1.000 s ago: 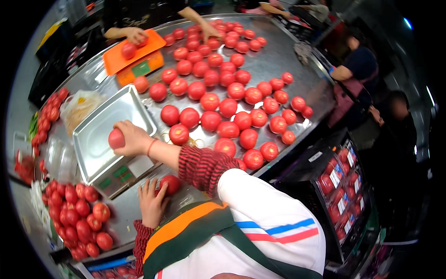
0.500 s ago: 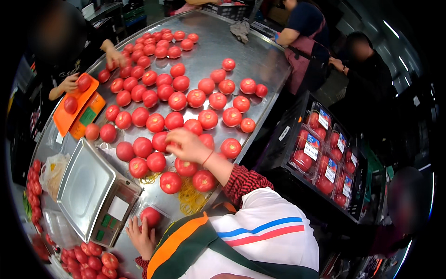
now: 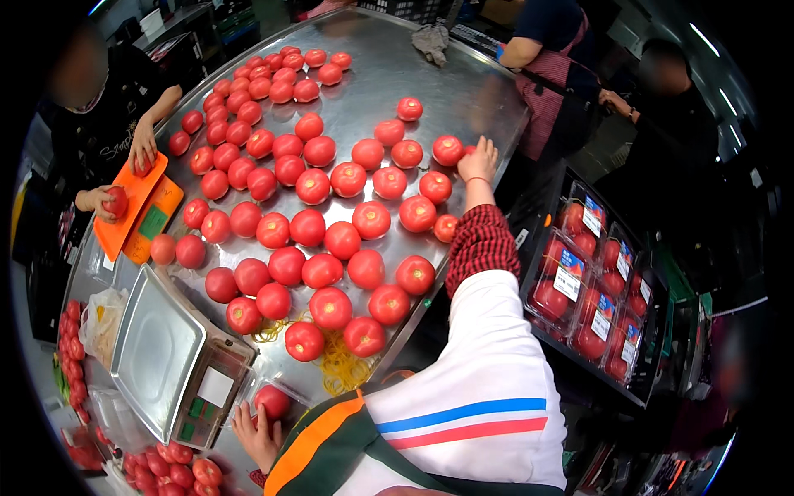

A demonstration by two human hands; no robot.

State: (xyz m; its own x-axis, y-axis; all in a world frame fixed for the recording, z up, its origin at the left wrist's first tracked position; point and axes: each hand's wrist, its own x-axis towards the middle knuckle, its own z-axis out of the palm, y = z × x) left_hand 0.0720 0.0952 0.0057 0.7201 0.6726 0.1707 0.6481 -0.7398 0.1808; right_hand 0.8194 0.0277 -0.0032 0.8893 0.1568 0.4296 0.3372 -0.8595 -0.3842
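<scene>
At the table's right edge my right hand (image 3: 478, 164) has its fingers curled round a small red tomato (image 3: 468, 151), which they partly cover. Beside it sits a larger tomato (image 3: 447, 150). Low in the view my left hand (image 3: 258, 436), fingers spread, rests against a clear plastic box (image 3: 291, 392) with a tomato (image 3: 272, 402) in it. My body hides part of the box. Several loose tomatoes (image 3: 371, 217) cover the metal table (image 3: 364, 74). Yellow rubber bands (image 3: 344, 368) lie near the front edge.
A scale (image 3: 161, 351) stands left of my left hand. Across the table a co-worker handles tomatoes at an orange tray (image 3: 131, 198). A black crate (image 3: 538, 329) with packed tomatoes stands at right. A grey cloth (image 3: 431, 43) lies at the far edge; other people stand beyond.
My right hand has moved from the near tomatoes to the far right, onto the small tomato. My left hand stays by the box. The co-worker's hands have both come to the orange tray.
</scene>
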